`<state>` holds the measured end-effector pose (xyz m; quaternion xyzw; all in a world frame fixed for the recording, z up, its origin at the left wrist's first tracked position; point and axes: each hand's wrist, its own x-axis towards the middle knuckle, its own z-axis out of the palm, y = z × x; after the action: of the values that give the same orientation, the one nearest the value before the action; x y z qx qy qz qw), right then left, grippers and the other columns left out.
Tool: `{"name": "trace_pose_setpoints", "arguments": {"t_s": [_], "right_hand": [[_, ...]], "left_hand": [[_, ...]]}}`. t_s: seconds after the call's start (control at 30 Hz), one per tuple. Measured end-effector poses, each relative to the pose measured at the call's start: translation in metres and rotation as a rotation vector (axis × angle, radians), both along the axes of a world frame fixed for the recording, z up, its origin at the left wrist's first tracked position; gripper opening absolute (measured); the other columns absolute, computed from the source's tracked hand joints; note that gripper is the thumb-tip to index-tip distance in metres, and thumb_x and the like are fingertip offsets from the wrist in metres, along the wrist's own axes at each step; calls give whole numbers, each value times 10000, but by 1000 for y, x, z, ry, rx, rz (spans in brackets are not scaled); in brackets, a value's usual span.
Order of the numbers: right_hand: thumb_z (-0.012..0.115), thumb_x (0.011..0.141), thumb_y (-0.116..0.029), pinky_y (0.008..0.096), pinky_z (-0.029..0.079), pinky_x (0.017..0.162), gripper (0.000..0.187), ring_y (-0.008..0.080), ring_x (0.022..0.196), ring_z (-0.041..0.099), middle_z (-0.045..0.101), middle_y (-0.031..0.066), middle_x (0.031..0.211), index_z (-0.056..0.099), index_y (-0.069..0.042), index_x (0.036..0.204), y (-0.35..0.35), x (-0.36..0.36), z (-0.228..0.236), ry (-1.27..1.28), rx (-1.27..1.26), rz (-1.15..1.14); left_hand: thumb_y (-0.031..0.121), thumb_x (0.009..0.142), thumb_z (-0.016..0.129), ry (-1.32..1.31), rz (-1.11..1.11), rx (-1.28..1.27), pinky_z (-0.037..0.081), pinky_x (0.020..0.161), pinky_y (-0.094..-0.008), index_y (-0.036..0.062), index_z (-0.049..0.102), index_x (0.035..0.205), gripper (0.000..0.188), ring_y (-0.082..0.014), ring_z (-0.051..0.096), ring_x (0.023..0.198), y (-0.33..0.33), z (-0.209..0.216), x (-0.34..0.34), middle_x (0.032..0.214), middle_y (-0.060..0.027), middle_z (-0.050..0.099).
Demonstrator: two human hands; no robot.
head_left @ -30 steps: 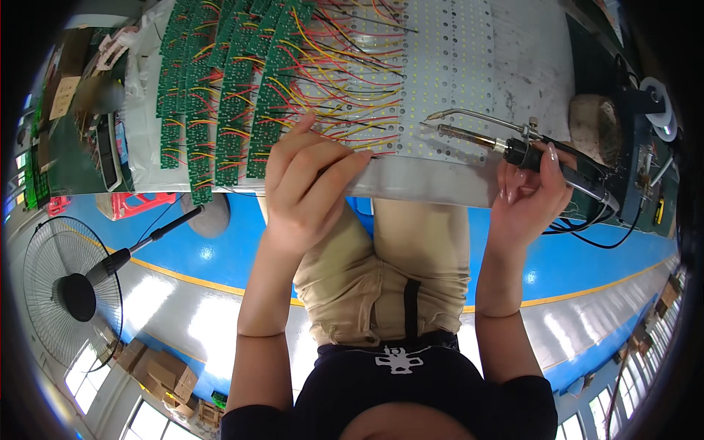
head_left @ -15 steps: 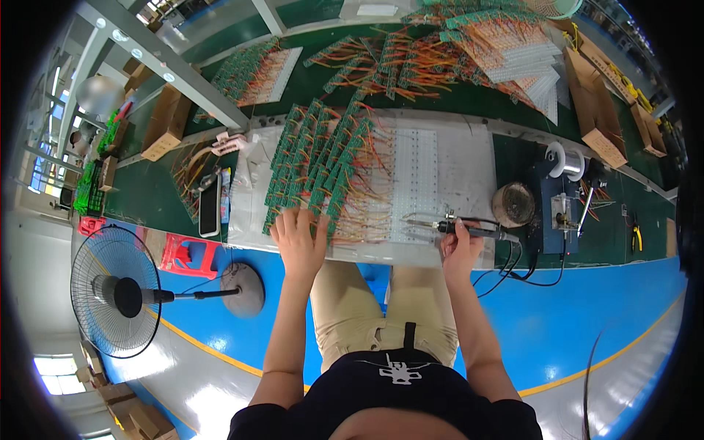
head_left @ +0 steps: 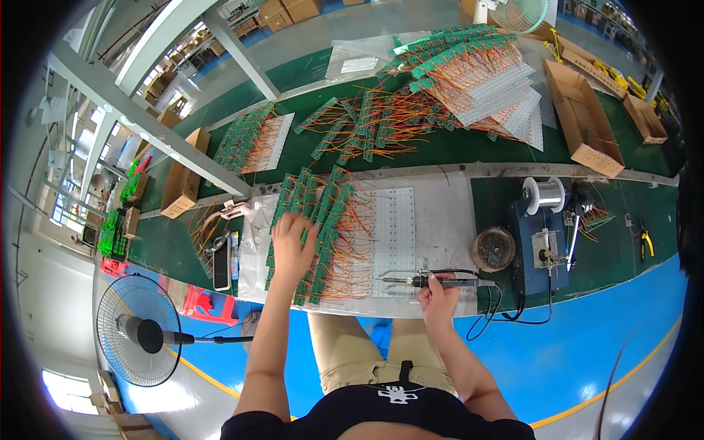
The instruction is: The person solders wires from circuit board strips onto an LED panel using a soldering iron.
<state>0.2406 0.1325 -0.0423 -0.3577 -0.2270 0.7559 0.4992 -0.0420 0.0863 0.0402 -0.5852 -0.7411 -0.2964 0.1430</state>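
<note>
My left hand rests on rows of long green circuit boards, its fingers bent down onto them and its thumb apart; nothing shows in its grasp. Thin orange and red wires run from these boards to a white dotted panel on their right. Close to the table's front edge, my right hand is closed round a soldering iron with a black cable. The iron's metal tip points left, over the near part of the white panel.
On the right stand a round tin, a blue soldering station with a solder wire spool, and yellow-handled pliers. More wired boards lie behind. A phone is at left; a standing fan is beside the table.
The whole view has tilted toward the far side. My left hand has moved from the near ends of the boards to farther up them. My right hand keeps hold of the soldering iron.
</note>
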Motion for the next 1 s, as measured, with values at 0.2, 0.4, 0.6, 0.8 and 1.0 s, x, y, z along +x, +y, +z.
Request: {"name": "trace_pose_setpoints", "arguments": {"t_s": [0.2, 0.4, 0.6, 0.8, 1.0], "right_hand": [[606, 890, -67, 213, 327, 408, 120, 73, 456, 435, 475, 16, 612, 488, -46, 888, 0, 2, -4, -11, 66, 6], [599, 897, -51, 215, 345, 417, 100, 76, 472, 454, 498, 22, 637, 502, -33, 907, -5, -3, -4, 12, 76, -15], [610, 871, -48, 220, 323, 394, 148, 68, 447, 419, 461, 6, 611, 467, -58, 907, -3, -1, -8, -10, 88, -30], [594, 885, -50, 221, 317, 393, 125, 66, 436, 405, 465, 12, 611, 469, -61, 884, -3, -5, -3, -26, 132, -40], [595, 893, -41, 217, 352, 421, 90, 70, 481, 452, 504, 23, 674, 509, -20, 909, -3, -2, -10, -2, 140, -46]], "left_hand": [[308, 868, 620, -116, 34, -243, 358, 806, -435, 93, 627, 805, 224, -258, 587, 897, 163, 4, -23, 856, -31, 618], [466, 923, 486, 43, 281, -357, 343, 892, -521, 113, 618, 926, 377, -250, 604, 954, 249, -24, -66, 930, -27, 657], [420, 975, 342, 199, 195, -633, 297, 998, -580, 106, 638, 1001, 432, -277, 589, 1074, 280, -8, -68, 1086, -80, 641], [384, 951, 411, 262, 94, -637, 311, 987, -567, 118, 659, 959, 363, -264, 594, 1054, 288, -9, -78, 1117, -72, 627], [317, 886, 516, 341, -58, -526, 358, 931, -514, 110, 667, 865, 257, -262, 600, 1001, 297, 2, -67, 1018, -71, 629]]}}
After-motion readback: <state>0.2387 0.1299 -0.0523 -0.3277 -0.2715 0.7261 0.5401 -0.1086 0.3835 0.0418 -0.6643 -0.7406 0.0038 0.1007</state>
